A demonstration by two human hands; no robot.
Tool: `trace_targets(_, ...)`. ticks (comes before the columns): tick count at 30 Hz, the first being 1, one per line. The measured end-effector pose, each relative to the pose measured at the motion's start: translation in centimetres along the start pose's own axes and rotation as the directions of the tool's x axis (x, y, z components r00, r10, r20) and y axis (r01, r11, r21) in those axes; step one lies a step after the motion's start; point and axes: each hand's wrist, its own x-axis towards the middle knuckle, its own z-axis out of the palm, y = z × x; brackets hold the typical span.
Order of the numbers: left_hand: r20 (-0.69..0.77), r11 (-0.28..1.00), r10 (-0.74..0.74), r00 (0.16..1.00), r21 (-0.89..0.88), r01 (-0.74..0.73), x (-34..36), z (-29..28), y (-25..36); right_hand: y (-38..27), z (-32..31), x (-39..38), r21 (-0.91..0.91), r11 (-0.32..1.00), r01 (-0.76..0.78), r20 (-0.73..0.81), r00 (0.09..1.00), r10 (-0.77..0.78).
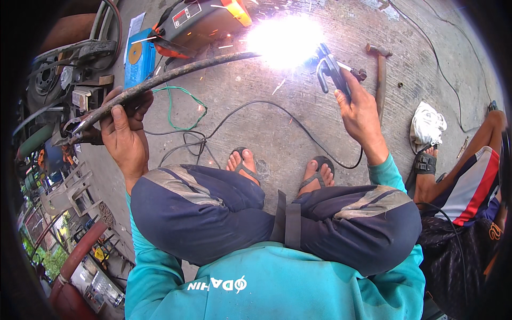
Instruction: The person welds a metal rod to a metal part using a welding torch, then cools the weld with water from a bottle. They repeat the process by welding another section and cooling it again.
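Observation:
My left hand [127, 128] is wrapped round the near end of a long, dark, slightly curved metal rod [176, 73], thumb on top. The rod slants up to the right and its far end vanishes in a white welding glare [285, 41]. On the other side of the glare, my right hand [362, 114] grips a black welding electrode holder [335, 72], its jaws toward the light. Sparks fly about the glare, which hides the rod's far end and the electrode tip.
An orange and black welding machine [205, 24] stands behind the rod, a blue box [140, 64] beside it. A hammer [381, 80] lies right of my right hand. A black cable [288, 111] and green wire [172, 109] cross the concrete. Another person's leg [464, 154] is at the right.

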Motion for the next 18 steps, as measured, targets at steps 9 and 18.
trace_targets(9,0.009,1.000,-0.013,1.000,-0.009,0.013,0.05,0.01,0.15,-0.13,-0.19,0.10,-0.018,0.998,-0.056,0.067,0.996,0.057)
trace_targets(18,0.003,1.000,-0.021,1.000,-0.006,0.021,0.14,0.10,0.29,-0.19,0.12,0.16,-0.011,1.000,0.006,0.001,1.000,-0.006)
